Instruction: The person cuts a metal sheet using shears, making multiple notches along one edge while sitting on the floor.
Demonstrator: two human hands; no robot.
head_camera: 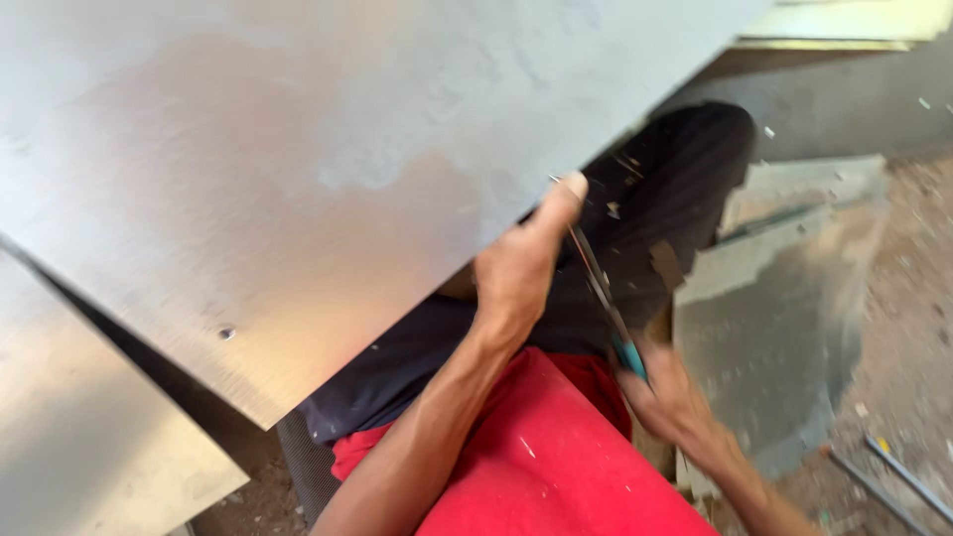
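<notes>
While the big metal sheet [298,169] was propped across the person's lap, the left hand [516,268] was clamped on its lower right edge, thumb up along the cut line, and the right hand [670,397] was closed round the teal handles of a pair of tin snips [606,298]. The blades pointed up toward that same edge, just beside the left thumb. The frame was blurry there, so I couldn't tell whether the blades were biting or just lined up.

From what I saw, doing this cut well came down to a few things. The left grip sat really close to the blades, so I'd have kept that thumb a bit further up the sheet, away from the fresh burr. The sheet was wide and only held at one corner, so it would flex; I reckon pulling the offcut side down and away from the sheet would have stopped the snips binding. Short bites that never fully close the tips would probably leave a cleaner edge too.

Below the sheet's edge there were little metal slivers on the dark trousers [675,179] and the red shirt [556,467], so sharp bits were landing right in the lap. A scrap grey panel [784,318] lay on the dirt floor [913,298] to the right of the sheet, and a second shiny sheet [79,417] sat below its left corner.
</notes>
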